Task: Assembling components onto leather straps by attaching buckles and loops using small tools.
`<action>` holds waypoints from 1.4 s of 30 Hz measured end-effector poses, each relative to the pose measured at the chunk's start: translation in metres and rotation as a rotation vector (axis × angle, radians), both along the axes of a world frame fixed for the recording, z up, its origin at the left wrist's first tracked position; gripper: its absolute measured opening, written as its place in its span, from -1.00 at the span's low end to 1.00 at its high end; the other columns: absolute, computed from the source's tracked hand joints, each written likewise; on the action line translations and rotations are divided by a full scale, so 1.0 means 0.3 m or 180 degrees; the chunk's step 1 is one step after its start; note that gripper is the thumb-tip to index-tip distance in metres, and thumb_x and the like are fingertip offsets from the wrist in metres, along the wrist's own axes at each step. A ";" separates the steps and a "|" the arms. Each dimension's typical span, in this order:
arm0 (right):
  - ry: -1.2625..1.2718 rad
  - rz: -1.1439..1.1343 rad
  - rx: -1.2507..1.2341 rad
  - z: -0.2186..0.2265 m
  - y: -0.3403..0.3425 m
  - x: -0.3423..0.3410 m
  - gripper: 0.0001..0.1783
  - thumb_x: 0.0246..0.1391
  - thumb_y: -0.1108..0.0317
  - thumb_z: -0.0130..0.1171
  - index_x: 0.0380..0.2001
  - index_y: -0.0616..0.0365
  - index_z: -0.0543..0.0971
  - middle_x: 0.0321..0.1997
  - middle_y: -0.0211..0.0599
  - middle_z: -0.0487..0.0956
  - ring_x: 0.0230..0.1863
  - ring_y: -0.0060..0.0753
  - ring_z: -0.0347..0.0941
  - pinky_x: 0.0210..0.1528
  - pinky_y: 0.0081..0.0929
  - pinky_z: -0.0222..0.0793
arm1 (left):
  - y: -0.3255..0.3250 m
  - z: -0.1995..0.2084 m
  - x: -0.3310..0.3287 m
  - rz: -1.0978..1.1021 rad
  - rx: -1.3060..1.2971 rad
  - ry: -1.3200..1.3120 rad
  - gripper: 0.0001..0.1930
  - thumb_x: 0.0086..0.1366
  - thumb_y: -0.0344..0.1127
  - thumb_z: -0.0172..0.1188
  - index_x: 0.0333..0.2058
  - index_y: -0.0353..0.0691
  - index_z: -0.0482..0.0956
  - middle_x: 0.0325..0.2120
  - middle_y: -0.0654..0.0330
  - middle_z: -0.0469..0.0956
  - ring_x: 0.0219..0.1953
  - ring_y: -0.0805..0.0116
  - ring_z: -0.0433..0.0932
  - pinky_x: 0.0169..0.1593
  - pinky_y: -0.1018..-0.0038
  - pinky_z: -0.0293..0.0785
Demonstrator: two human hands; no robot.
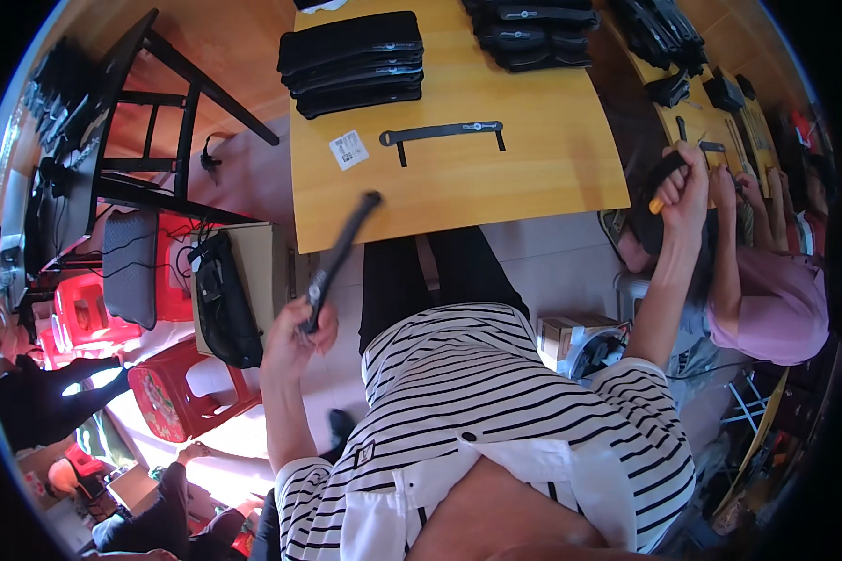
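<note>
My left hand (297, 329) is closed round the lower end of a black strap (344, 245), which stands up at a slant left of the table's front edge. Raised off to the right, my right hand (688, 192) grips an orange-handled tool (657, 203), its kind mostly hidden by the fingers. A piece of black band (665, 172) shows against the same hand. On the wooden table (533, 192) lies another black strap (440, 133) with a ring at its left end and two short black strips below it. Beside it is a white printed label (349, 150).
Stacks of black straps (351, 61) and black bundles (531, 33) stand on the table's far part. At right, a co-worker in a pink top (767, 304) works at another table. Left are a cardboard box (262, 271), red stools (173, 393) and a black-framed table (150, 178).
</note>
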State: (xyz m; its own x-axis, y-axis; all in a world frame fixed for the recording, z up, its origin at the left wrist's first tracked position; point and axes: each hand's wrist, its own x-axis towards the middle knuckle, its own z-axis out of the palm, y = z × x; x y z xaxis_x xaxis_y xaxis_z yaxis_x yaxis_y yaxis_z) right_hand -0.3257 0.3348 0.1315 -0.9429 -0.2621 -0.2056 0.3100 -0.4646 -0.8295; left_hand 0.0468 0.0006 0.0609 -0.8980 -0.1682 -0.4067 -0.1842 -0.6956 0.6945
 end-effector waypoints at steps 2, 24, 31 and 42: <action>0.0039 -0.0242 0.0938 0.065 -0.052 0.101 -0.63 0.02 0.28 0.01 -0.79 -0.03 0.19 -0.83 -0.68 0.02 -0.89 -0.78 -0.17 -0.85 -0.74 -0.27 | -0.017 -0.013 -0.049 0.0190 -0.0082 -0.0089 -0.68 0.17 -0.09 -0.01 -0.52 -0.28 0.33 -0.70 0.27 0.25 -0.71 0.53 0.26 -0.65 0.64 0.19; 0.2824 0.1255 0.2276 0.009 -0.150 0.257 -0.82 -0.23 0.62 0.16 -0.43 0.30 0.58 -0.60 -0.42 0.44 -0.61 -0.71 0.21 -0.57 -0.74 0.04 | 0.082 -0.150 -0.263 -0.0782 -0.1356 -0.1216 -0.33 0.17 0.22 -0.06 -0.32 -0.46 0.48 -0.57 0.00 0.54 -0.64 0.36 0.53 -0.58 0.61 0.44; 0.2584 0.2203 0.1513 -0.085 -0.242 0.331 -0.80 -0.28 0.56 0.23 -0.44 0.24 0.60 -0.54 -0.43 0.50 -0.62 -0.70 0.14 -0.58 -0.69 -0.02 | 0.243 -0.097 -0.401 -0.0078 0.0931 0.0652 -0.57 0.28 -0.07 -0.05 -0.08 -0.33 0.35 -0.24 0.02 0.49 -0.50 0.49 0.49 -0.47 0.72 0.40; 0.0863 0.1963 0.1948 -0.190 -0.222 0.314 -0.74 -0.16 0.47 0.24 -0.30 0.24 0.57 -0.49 -0.44 0.51 -0.45 -0.70 0.34 -0.35 -0.74 0.24 | 0.238 -0.079 -0.439 0.0635 -0.0738 0.0039 -0.77 0.17 -0.50 0.07 -0.17 -0.41 0.42 -0.31 0.02 0.53 -0.50 0.45 0.55 -0.41 0.63 0.52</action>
State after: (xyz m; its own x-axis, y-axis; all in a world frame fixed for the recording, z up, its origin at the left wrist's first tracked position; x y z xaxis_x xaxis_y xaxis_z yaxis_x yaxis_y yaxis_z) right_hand -0.2316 0.2681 0.0746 -0.7079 -0.6541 -0.2664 0.1159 0.2646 -0.9574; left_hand -0.0848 0.0722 0.0372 -0.8425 -0.4287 -0.3262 -0.0506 -0.5399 0.8402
